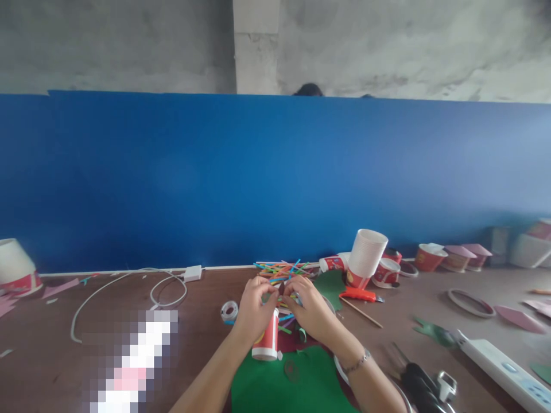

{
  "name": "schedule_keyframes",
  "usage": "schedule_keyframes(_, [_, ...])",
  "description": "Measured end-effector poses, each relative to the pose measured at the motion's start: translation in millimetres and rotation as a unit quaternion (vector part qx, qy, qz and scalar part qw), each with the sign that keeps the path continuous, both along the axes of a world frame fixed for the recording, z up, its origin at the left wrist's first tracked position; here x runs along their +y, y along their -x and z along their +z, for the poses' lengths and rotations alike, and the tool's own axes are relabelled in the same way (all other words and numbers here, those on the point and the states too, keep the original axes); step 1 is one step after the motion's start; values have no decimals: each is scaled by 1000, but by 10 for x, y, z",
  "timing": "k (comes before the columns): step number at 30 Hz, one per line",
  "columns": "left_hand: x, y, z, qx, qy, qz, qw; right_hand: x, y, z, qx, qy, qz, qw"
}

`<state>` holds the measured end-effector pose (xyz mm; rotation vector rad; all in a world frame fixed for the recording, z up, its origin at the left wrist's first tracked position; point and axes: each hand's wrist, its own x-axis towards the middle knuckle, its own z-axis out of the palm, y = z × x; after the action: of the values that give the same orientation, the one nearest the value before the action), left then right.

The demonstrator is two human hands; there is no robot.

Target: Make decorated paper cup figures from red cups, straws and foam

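green sheet material [293, 393] lies nearest us, spread flat on the brown counter [43, 370], with a round brown disc [291, 370] resting on it. beyond the disc we hold our hands close together: our left hand [258, 307] and our right hand [307, 304] nearly meet at the fingertips, and a small dark brown piece [282, 288] sits between them. the fingers of both hands are drawn in, thumb toward forefinger, and look to be pinching that piece. we see it as a little dark patch, close in colour to the disc; our fingers cover part of it, so we cannot make out its full outline. it is up off the counter, in front of a loose heap of thin coloured strips [297, 269], among them orange, blue, green and pink ones.

just below our left hand we see a red and white paper cup [266, 338], its white end toward us at the far edge of the green sheet; we cannot tell whether the hand touches it. a white tape roll [229, 311] lies to the left of that hand. to the right of our other hand we have an orange-red knife [360, 294] and a thin wooden stick [361, 312], near a tilted stack of white cups [368, 258].
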<state>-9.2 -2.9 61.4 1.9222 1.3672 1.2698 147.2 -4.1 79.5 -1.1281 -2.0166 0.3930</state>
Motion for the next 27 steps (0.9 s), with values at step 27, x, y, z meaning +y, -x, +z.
schedule_keyframes(27, [-38,-43,67,-20,10,-13,1000,28,-34,29,41,56,-43,997])
